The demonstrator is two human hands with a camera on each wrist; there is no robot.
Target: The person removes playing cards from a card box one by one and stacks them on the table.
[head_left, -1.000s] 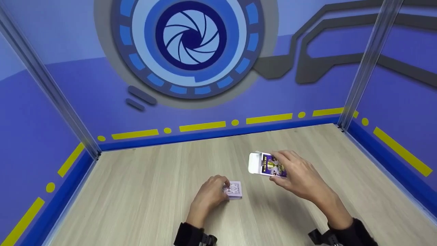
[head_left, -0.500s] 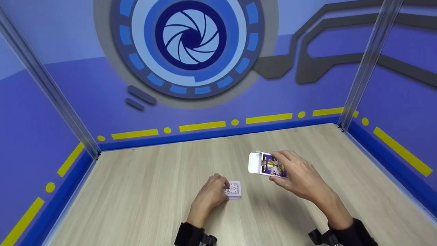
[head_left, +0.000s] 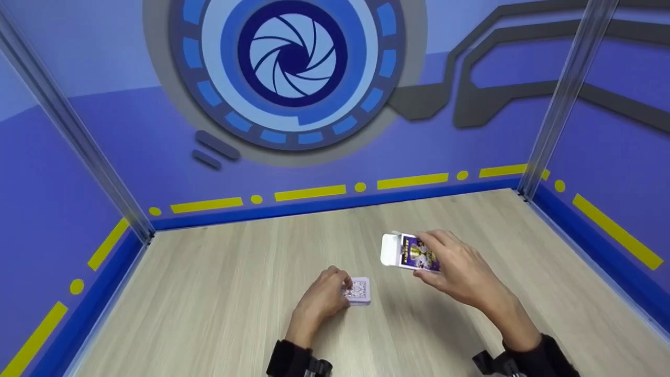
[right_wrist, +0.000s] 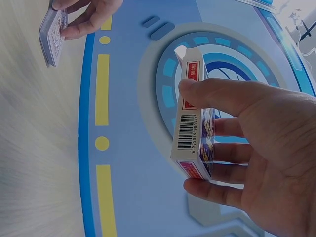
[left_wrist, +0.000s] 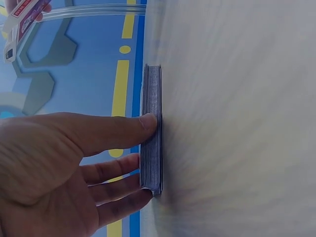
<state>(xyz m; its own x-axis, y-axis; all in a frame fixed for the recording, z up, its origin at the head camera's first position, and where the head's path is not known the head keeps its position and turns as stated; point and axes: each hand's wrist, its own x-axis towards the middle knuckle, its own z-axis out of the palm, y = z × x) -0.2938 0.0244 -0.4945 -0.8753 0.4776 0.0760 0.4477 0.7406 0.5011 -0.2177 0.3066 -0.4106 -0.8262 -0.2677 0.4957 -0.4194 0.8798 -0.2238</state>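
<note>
Head view: left hand [head_left: 320, 297] clamped on the deck of cards [head_left: 358, 291], thumb on one long edge, fingers [left_wrist: 118, 181] curled round the other, deck lying flat on the desk [head_left: 220, 303]. Right hand [head_left: 458, 269] clamped on the card box [head_left: 413, 254], thumb and fingers across its narrow sides, box held clear above the desk, white flap [head_left: 388, 250] open and facing left toward the deck. Well apart yet. Likely best done by squaring the deck first, keeping pressure even on both edges, lifting level, then lining the short end up with the open mouth before sliding in; flap kept folded back, out of the way.
</note>
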